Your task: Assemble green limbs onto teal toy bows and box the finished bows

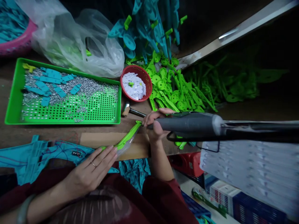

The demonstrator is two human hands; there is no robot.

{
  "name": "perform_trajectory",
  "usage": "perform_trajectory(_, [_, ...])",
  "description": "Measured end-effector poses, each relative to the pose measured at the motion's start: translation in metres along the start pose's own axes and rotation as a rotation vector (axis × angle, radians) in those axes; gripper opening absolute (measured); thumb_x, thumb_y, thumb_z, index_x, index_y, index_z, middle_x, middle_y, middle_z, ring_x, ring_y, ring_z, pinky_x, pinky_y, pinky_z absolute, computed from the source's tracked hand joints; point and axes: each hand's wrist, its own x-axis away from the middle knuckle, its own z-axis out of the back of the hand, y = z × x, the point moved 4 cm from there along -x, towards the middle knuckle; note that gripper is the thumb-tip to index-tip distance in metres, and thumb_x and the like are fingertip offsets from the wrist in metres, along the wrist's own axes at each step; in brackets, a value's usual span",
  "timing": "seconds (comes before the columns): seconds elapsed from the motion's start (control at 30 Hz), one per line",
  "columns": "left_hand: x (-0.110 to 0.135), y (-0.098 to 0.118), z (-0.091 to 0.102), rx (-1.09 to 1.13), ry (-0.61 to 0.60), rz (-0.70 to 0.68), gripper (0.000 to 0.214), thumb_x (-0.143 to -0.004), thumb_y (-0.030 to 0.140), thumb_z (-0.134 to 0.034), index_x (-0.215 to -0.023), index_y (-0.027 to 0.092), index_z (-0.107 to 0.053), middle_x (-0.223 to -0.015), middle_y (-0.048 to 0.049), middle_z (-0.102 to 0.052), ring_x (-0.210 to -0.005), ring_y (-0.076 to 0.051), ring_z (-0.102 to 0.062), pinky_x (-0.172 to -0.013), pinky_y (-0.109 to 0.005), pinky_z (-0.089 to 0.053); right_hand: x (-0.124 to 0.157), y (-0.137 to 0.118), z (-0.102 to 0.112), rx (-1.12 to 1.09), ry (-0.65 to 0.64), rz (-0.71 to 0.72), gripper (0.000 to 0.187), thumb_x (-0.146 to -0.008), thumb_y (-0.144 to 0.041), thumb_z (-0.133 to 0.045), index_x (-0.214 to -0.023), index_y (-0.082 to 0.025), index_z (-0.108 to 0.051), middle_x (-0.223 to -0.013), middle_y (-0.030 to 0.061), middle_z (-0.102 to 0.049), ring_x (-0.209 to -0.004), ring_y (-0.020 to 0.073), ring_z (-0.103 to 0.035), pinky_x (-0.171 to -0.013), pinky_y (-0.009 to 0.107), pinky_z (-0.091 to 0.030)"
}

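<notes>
green strip slants from left grip toward right grip

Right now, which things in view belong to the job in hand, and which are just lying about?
In the job: green part under the left hand; grey power tool in the right hand; probably the small metal pieces in the green tray.

Apparently lying about: hammer; plastic bag; red basket of white pieces.
</notes>
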Motion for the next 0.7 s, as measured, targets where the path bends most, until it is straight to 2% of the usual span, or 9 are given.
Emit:
perform_trajectory(0.17, [-0.002,0.0,0.005,-0.013,0.022,-0.005,0.042,-0.096,0.007,-0.036,-0.132,0.0,-0.057,-0.142,-0.0198,-0.053,-0.131,-0.031,-0.053,-0.121,-0.048,-0.028,0.002,-0.004,0.003,-0.078,-0.14,0.049,0.03,-0.081,-0.032,-0.065,-0.109,-0.031,-0.053,-0.055,-0.0105,-0.048,-0.039,0.0112,-0.046,-0.038,0.023,-0.044])
perform_trajectory(0.27, [-0.005,0.0,0.006,-0.028,0.04,0.001,0.041,-0.095,0.007,-0.038,-0.13,0.002,-0.059,-0.139,-0.0175,-0.057,-0.13,-0.03,-0.054,-0.119,-0.047,-0.031,-0.007,-0.019,-0.012,-0.077,-0.144,0.035,0.031,-0.08,-0.029,-0.064,-0.11,-0.028,-0.056,-0.054,-0.0098,-0.049,-0.039,0.0112,-0.046,-0.038,0.023,-0.044])
perform_trajectory(0.33, [-0.008,0.0,0.004,-0.031,0.025,0.014,0.042,-0.095,0.008,-0.038,-0.132,0.003,-0.058,-0.14,-0.0157,-0.057,-0.129,-0.029,-0.054,-0.116,-0.045,-0.035,-0.017,-0.032,-0.035,-0.109,-0.067,0.062,0.029,-0.081,-0.028,-0.06,-0.11,-0.027,-0.057,-0.055,-0.0095,-0.047,-0.039,0.0102,-0.045,-0.037,0.022,-0.044])
perform_trajectory(0.4, [-0.01,-0.002,0.0,-0.019,0.001,0.039,0.042,-0.095,0.009,-0.039,-0.133,0.004,-0.057,-0.141,-0.0139,-0.057,-0.129,-0.028,-0.053,-0.113,-0.042,-0.04,-0.028,-0.039,-0.069,-0.176,-0.024,0.121,0.025,-0.083,-0.032,-0.057,-0.108,-0.028,-0.056,-0.055,-0.0098,-0.044,-0.038,0.0087,-0.044,-0.036,0.02,-0.042])
perform_trajectory(0.47, [-0.009,-0.003,-0.001,0.004,0.027,0.05,0.04,-0.094,0.009,-0.042,-0.13,0.005,-0.059,-0.136,-0.0129,-0.06,-0.126,-0.026,-0.055,-0.112,-0.042,-0.043,-0.037,-0.034,-0.109,-0.244,-0.08,0.144,0.024,-0.085,-0.035,-0.057,-0.108,-0.031,-0.054,-0.056,-0.0103,-0.043,-0.037,0.0079,-0.044,-0.036,0.018,-0.042])
perform_trajectory(0.53, [-0.005,-0.004,0.0,0.016,0.103,0.029,0.034,-0.094,0.011,-0.046,-0.123,0.006,-0.064,-0.128,-0.0126,-0.065,-0.122,-0.026,-0.059,-0.112,-0.042,-0.043,-0.042,-0.018,-0.141,-0.257,-0.134,0.089,0.026,-0.085,-0.035,-0.057,-0.11,-0.032,-0.05,-0.057,-0.0103,-0.044,-0.039,0.0084,-0.046,-0.038,0.019,-0.043])
perform_trajectory(0.6, [0.0,-0.004,0.0,0.006,0.166,0.01,0.03,-0.094,0.013,-0.049,-0.117,0.006,-0.066,-0.124,-0.0134,-0.067,-0.12,-0.027,-0.06,-0.111,-0.043,-0.044,-0.043,-0.001,-0.158,-0.235,-0.147,0.026,0.027,-0.085,-0.035,-0.057,-0.11,-0.03,-0.048,-0.057,-0.01,-0.045,-0.04,0.0095,-0.047,-0.04,0.021,-0.045])
perform_trajectory(0.7, [0.006,-0.005,0.0,-0.013,0.176,0.036,0.032,-0.094,0.014,-0.047,-0.119,0.006,-0.066,-0.126,-0.0142,-0.066,-0.123,-0.027,-0.059,-0.11,-0.042,-0.045,-0.042,0.013,-0.162,-0.233,-0.141,0.003,0.025,-0.084,-0.034,-0.057,-0.106,-0.03,-0.046,-0.058,-0.0101,-0.045,-0.041,0.0094,-0.047,-0.04,0.022,-0.044])
